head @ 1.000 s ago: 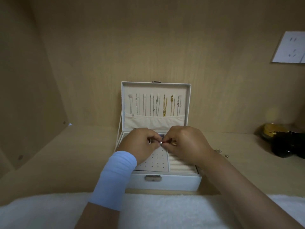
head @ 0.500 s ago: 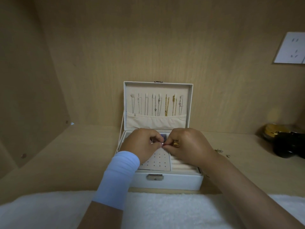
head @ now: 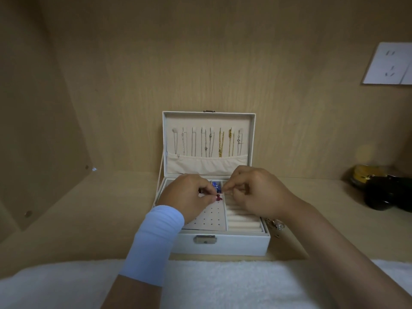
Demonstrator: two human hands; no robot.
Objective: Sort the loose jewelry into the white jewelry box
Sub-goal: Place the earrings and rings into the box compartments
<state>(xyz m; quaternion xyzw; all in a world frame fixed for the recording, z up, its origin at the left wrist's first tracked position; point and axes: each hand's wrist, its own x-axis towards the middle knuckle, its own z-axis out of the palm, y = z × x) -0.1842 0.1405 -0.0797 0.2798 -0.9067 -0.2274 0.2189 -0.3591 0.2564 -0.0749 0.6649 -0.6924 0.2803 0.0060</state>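
Although the white towel (head: 200, 284) fills the near edge at six o'clock, the work sits just past it on the table (head: 89, 219), where the white jewelry box (head: 223, 245) stands open with its clasp facing the person; both hands meet over its tray. The left hand (head: 187, 197), with a pale blue band (head: 153, 244) on the wrist, has its fingers curled and pinches a small red stud (head: 219, 197) at thumb and fingertip, above the far end of the perforated earring panel (head: 211, 217); the right hand (head: 256, 192) is curled too, its fingertips drawn into a pinch just beside the stud at its two o'clock; whether it grips anything I cannot tell. At three o'clock of the panel lie the ring rolls (head: 243, 221), bare where they show; at twelve o'clock of the stud a blue piece (head: 215, 188) rests in a small compartment. Farther back the lid (head: 208, 118) stands upright, its hooks hung with silver and gold necklaces (head: 220, 143) whose ends drop into the pocket (head: 207, 165). At three o'clock of the box a few loose pieces (head: 275, 225) lie on the table, partly hidden by the right forearm; at two o'clock, well apart, sits a dark and yellow object (head: 383, 190). I judge the task well advanced: chains are hung, the stud is being seated, and the loose pieces remain.
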